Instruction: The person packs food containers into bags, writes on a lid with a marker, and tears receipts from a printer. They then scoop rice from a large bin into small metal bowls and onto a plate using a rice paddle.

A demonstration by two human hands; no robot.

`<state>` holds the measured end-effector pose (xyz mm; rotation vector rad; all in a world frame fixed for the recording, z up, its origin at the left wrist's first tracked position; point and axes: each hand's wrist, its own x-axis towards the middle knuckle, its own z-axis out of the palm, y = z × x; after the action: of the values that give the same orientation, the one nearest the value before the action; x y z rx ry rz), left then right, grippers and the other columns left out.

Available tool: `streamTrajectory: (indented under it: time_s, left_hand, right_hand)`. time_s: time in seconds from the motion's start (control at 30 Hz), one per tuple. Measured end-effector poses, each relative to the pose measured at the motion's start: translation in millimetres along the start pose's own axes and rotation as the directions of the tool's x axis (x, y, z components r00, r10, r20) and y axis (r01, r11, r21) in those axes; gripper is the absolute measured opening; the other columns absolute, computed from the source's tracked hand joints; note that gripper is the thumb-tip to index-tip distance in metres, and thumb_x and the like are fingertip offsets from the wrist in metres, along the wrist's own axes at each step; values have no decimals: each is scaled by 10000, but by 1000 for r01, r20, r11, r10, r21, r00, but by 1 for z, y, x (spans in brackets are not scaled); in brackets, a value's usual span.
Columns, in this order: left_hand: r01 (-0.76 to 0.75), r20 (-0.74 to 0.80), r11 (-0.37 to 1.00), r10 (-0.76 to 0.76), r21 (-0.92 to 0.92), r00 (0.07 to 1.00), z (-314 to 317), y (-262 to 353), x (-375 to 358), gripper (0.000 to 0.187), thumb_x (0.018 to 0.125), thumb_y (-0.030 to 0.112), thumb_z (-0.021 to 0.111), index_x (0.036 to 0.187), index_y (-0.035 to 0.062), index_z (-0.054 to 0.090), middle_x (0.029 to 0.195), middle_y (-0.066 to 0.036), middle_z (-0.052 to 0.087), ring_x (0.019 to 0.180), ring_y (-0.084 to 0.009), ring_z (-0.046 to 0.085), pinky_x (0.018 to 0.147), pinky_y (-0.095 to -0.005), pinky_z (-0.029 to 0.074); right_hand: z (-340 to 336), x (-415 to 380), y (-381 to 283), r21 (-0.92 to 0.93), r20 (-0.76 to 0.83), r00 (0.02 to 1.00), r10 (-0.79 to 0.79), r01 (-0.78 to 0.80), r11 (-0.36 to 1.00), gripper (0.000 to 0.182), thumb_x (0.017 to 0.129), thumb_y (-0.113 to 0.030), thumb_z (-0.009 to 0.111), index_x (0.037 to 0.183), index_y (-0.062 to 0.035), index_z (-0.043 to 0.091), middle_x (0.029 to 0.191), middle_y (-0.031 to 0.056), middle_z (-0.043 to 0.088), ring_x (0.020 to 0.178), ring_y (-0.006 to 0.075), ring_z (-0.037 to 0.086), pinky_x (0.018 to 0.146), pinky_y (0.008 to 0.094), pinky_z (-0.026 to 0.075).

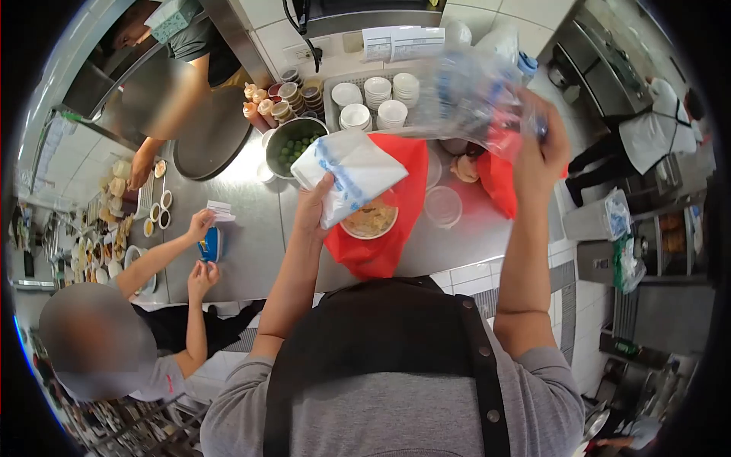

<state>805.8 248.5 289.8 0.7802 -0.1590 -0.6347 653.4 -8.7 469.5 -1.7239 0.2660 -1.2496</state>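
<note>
My left hand (pixel 312 207) holds a folded white bag with blue print (pixel 352 171) above a red plastic bag (pixel 396 164) that lies open on the steel counter (pixel 251 236). A bowl of food (pixel 371 221) sits inside the red bag, partly under the white one. My right hand (pixel 539 145) is raised and grips a blurred clear plastic bag (pixel 470 91) with a second red bag (pixel 496 174) hanging below it. A clear lid (pixel 443 206) rests on the counter between my arms.
A pot of green limes (pixel 293 146), condiment cups (pixel 289 95) and stacked white bowls (pixel 378 99) line the back. A person at left holds a slip of paper (pixel 221 211) and a blue object (pixel 210 245). Another person reaches in at the far left; a third stands at right.
</note>
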Motion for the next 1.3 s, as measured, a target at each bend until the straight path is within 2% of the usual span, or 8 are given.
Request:
streamTrajectory:
  time_s: [0.13, 0.23, 0.47, 0.67, 0.77, 0.97, 1.17, 1.3]
  left_hand:
    - [167, 165, 986, -167, 17, 972, 33, -28, -22, 715, 796, 147, 787, 1396, 19, 420, 1256, -119, 610, 1111, -250, 635, 947, -417, 545]
    - [496, 101, 823, -539, 278, 836, 57, -69, -44, 726, 708, -34, 809, 1353, 15, 480, 1210, -105, 634, 1083, -237, 641, 963, -401, 523]
    - [491, -95, 854, -482, 171, 871, 51, -177, -39, 667, 789, 155, 826, 1367, 75, 504, 1240, -62, 630, 1149, -199, 598, 977, -385, 490]
    - [304, -305, 915, -219, 266, 927, 47, -156, -55, 721, 747, 147, 859, 1360, 90, 484, 1192, -78, 641, 1084, -198, 631, 930, -378, 518]
    - [220, -317, 938, -130, 269, 939, 18, -144, -64, 722, 721, 154, 873, 1338, 78, 505, 1162, -81, 649, 1040, -200, 645, 918, -389, 523]
    - [445, -204, 744, -398, 498, 894, 1, -69, -95, 630, 684, 119, 883, 1234, 40, 587, 1072, -71, 686, 946, -183, 675, 823, -352, 554]
    - [22, 186, 470, -391, 882, 902, 64, 67, -70, 567, 726, 159, 854, 1216, 5, 614, 1042, -101, 721, 894, -172, 686, 814, -329, 549]
    - [-728, 707, 189, 175, 659, 685, 40, 128, -13, 606, 819, 170, 772, 1352, 30, 521, 1036, -133, 711, 875, -214, 693, 799, -329, 552]
  right_hand:
    - [-73, -45, 87, -166, 442, 895, -56, 143, 976, 205, 645, 145, 471, 761, -10, 541, 708, 34, 510, 679, 149, 495, 622, 260, 395]
    - [-104, -115, 153, -481, 581, 672, 459, -170, 860, 200, 734, 59, 472, 900, 23, 578, 802, 210, 593, 766, 316, 592, 706, 368, 466]
    - [-103, -137, 237, -478, 628, 469, 622, -399, 783, 230, 894, -153, 599, 1020, 36, 633, 879, 139, 690, 889, 221, 652, 805, 342, 500]
    - [-57, -85, 249, -187, 855, 453, 250, -181, 966, 217, 901, -160, 636, 884, 55, 621, 729, 53, 596, 669, 128, 529, 624, 271, 427]
    - [-39, -62, 208, -268, 861, 312, 403, -397, 878, 193, 904, -168, 659, 892, 23, 641, 750, 14, 608, 693, 105, 531, 636, 259, 423]
    - [-12, -54, 157, -175, 973, 43, 226, -498, 849, 321, 798, -156, 778, 1057, 5, 678, 990, 32, 634, 920, 118, 567, 814, 274, 461]
    - [48, -91, 70, -13, 987, 149, 64, -317, 948, 449, 731, -138, 842, 1112, 15, 662, 1061, 55, 661, 932, 150, 613, 833, 301, 490]
    - [72, -100, 53, -202, 913, 170, 370, -599, 775, 320, 756, -91, 819, 1022, 14, 675, 910, 39, 681, 810, 140, 632, 745, 297, 509]
